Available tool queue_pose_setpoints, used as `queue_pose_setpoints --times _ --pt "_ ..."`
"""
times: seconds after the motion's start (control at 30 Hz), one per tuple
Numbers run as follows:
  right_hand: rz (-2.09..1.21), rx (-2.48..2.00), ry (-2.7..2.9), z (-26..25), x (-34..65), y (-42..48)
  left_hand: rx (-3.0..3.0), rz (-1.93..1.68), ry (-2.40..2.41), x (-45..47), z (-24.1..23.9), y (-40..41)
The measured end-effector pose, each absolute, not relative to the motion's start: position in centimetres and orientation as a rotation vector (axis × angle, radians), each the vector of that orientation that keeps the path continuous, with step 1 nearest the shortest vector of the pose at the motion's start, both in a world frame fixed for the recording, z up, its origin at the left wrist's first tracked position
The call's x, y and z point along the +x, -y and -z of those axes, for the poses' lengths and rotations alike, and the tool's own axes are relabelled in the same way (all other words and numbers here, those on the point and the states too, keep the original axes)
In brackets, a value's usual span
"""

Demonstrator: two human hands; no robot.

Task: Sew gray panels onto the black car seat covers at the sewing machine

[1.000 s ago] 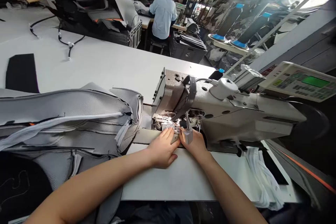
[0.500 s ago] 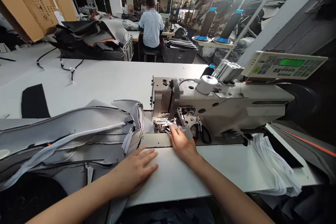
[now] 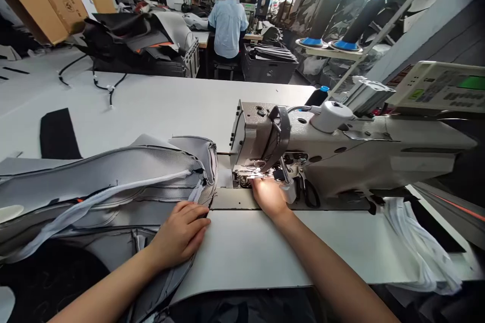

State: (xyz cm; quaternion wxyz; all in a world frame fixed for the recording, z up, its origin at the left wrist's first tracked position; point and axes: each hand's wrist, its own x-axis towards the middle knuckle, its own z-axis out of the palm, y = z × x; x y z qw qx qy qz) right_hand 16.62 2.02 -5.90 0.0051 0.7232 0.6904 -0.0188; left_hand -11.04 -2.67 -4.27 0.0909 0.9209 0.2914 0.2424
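Observation:
My left hand (image 3: pixel 182 232) lies flat, fingers stretched out, on the right edge of a grey padded fabric cover (image 3: pixel 151 161) with dark piping. A white strip (image 3: pixel 113 197) runs along that cover. Under the lit head of the sewing machine (image 3: pixel 257 131), my right hand (image 3: pixel 270 198) reaches in beside the presser foot (image 3: pixel 254 174). Its fingertips are hidden there, so whether they grip anything cannot be seen. Black-handled scissors (image 3: pixel 311 193) rest just right of that hand, against the machine's base.
White strips (image 3: pixel 405 242) hang over the table's right side. Thread cones (image 3: pixel 326 15) stand behind the machine, near its control panel (image 3: pixel 443 86). A black fabric piece (image 3: pixel 59 133) lies at left. A co-worker (image 3: pixel 228 25) sits beyond the table.
My left hand has drawn left from the bare table edge onto the grey cover. My right hand's fingers have gone deeper beneath the machine head. The view has turned slightly left.

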Motion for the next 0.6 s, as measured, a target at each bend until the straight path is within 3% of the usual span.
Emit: queue_pose_setpoints --times 0.2,0.4,0.6 --pt "0.085 2.311 -2.131 5.6 16.6 -1.6 2.601 -0.834 -0.943 -11.1 4.3 2.5" --pt "0.364 2.400 -2.133 5.5 16.2 -1.3 2.459 -0.826 -0.970 -10.9 4.0 2.7" --pt "0.307 2.344 -2.376 5.9 15.6 -2.1 2.439 -0.863 -1.089 -10.1 3.9 2.3"
